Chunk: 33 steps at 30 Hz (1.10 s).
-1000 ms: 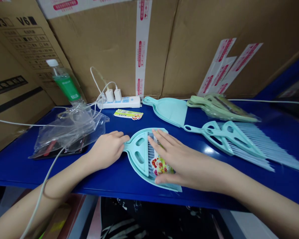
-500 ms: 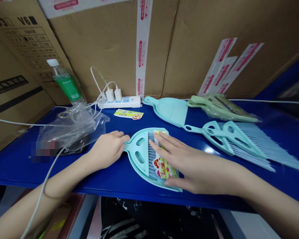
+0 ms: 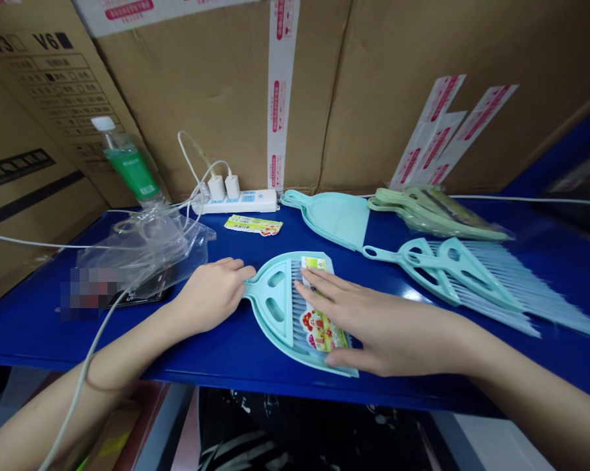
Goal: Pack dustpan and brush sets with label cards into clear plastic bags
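In front of me a light blue dustpan (image 3: 270,337) lies on the blue table, with a matching hand brush (image 3: 286,288) nested in it. My left hand (image 3: 216,293) is closed around their handles at the left. Over the bristles rests a printed label card (image 3: 324,327), green and white with red mushrooms. My right hand (image 3: 364,320) lies flat on the card and the bristles, fingers stretched out; it hides part of the card and the pan's right side.
Behind stand stacked blue dustpans (image 3: 339,216) and a wrapped green set (image 3: 437,212). Two loose blue brushes (image 3: 486,275) lie at right. Another label (image 3: 253,224), a power strip (image 3: 241,201), a bottle (image 3: 133,171) and plastic bags (image 3: 142,245) occupy the back left; a cable (image 3: 86,366) crosses my left forearm.
Almost nothing differs. My right hand has stayed flat on the label card, with at most a tiny shift, and my left hand keeps its hold on the handles.
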Each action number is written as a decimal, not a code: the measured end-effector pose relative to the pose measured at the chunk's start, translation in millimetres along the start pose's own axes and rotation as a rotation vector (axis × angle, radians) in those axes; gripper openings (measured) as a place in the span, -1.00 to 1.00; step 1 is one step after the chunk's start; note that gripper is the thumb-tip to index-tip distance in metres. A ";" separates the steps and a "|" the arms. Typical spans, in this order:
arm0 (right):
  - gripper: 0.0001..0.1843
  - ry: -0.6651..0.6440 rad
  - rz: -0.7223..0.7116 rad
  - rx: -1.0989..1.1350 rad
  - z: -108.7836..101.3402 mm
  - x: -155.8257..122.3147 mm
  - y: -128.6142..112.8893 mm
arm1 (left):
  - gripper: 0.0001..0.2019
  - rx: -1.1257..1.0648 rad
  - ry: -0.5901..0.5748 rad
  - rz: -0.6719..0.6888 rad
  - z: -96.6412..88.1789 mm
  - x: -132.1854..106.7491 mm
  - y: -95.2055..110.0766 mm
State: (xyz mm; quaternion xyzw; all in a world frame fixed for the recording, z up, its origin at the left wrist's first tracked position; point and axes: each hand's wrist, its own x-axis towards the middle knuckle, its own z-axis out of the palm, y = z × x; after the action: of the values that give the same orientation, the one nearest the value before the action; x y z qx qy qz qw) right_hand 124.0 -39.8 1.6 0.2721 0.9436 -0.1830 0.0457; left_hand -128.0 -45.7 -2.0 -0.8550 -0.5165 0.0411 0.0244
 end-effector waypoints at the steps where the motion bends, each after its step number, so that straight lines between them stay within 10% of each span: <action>1: -0.10 -0.014 0.010 -0.003 -0.8 0.3 -0.9 | -0.71 0.002 0.001 0.001 0.1 0.0 0.0; 26: -0.31 0.117 0.034 0.088 -12.8 -1.5 8.7 | -0.71 0.009 0.011 0.003 1.8 -0.7 -1.9; 33: -0.01 0.063 0.138 0.001 -8.4 2.7 17.7 | -0.73 0.022 0.013 0.005 -0.3 0.0 -0.8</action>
State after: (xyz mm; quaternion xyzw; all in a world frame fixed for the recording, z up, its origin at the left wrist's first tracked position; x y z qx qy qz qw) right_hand 131.1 -21.5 3.3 0.3419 0.9236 -0.1711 0.0285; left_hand -128.7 -45.3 -1.6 -0.8563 -0.5136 0.0414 0.0368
